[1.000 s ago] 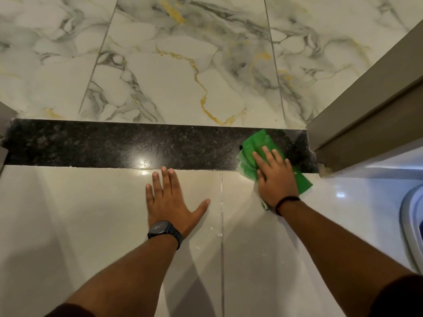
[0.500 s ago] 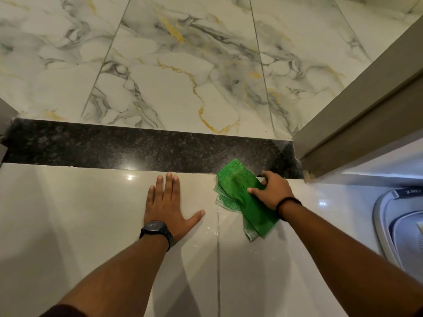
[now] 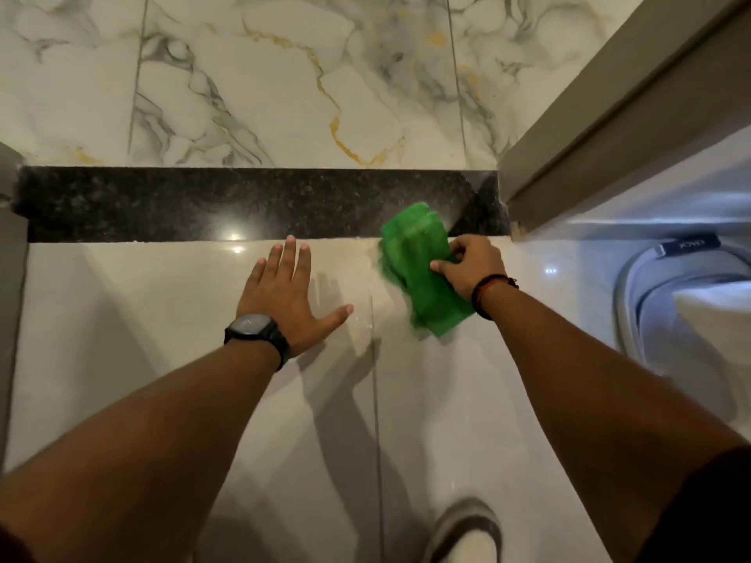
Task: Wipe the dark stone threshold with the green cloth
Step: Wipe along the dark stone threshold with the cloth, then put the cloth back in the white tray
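The dark speckled stone threshold point(image 3: 203, 205) runs left to right between the veined marble tiles and the plain cream tiles. A folded green cloth point(image 3: 418, 266) is pinched at its right side by my right hand point(image 3: 473, 264). The cloth's far tip overlaps the near edge of the threshold close to its right end, and the remainder hangs over the cream tile, blurred by motion. My left hand point(image 3: 284, 294), with a black watch on the wrist, lies flat with fingers spread on the cream tile, fingertips just short of the threshold.
A brown door frame point(image 3: 609, 128) rises at the threshold's right end. A white and grey rounded object point(image 3: 666, 302) sits at the right edge. A shoe point(image 3: 463, 530) shows at the bottom. A grey frame edge point(image 3: 12, 278) stands on the left.
My right hand stopped pressing the cloth flat on the threshold's right end, pulled it back onto the cream tile, and now grips its edge. The left hand stayed planted.
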Available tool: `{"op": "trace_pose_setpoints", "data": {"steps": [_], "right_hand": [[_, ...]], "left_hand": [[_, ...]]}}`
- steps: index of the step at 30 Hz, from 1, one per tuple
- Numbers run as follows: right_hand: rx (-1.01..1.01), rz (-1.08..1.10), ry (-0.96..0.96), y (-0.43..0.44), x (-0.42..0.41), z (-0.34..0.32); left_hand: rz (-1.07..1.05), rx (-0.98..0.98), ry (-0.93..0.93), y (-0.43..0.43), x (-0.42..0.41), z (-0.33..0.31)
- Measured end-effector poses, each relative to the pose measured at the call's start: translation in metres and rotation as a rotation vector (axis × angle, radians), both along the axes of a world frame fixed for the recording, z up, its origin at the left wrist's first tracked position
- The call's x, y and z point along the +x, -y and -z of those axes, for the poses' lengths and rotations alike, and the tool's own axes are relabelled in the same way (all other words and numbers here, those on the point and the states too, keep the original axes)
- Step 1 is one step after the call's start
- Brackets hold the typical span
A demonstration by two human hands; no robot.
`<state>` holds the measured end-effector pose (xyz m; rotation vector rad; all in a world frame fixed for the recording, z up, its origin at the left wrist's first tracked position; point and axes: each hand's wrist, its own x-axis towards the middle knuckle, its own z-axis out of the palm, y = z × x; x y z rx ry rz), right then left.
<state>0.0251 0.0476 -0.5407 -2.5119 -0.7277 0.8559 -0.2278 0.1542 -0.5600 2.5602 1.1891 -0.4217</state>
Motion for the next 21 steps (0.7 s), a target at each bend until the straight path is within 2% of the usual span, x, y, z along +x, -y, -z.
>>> {"op": "trace_pose_setpoints", "data": {"steps": [6, 13, 17, 21], "right_hand": [[0.206, 0.278, -0.062, 0.07, 0.02, -0.147], [0.337, 0.492, 0.033, 0.179, 0.114, -0.349], [0.294, 0.549, 0.112, 0.241, 0.165, -0.399], [0.208, 0.61, 0.068, 0.277, 0.202, -0.384]], "left_hand": [[0.053, -0.061, 0.077, 0.056, 0.048, -0.144], [0.276, -0.151, 0.34, 0.141, 0.195, -0.33], [0.355, -0.179, 0.415, 0.192, 0.268, -0.381], [0.423, -0.188, 0.389, 0.228, 0.311, -0.38]]}}
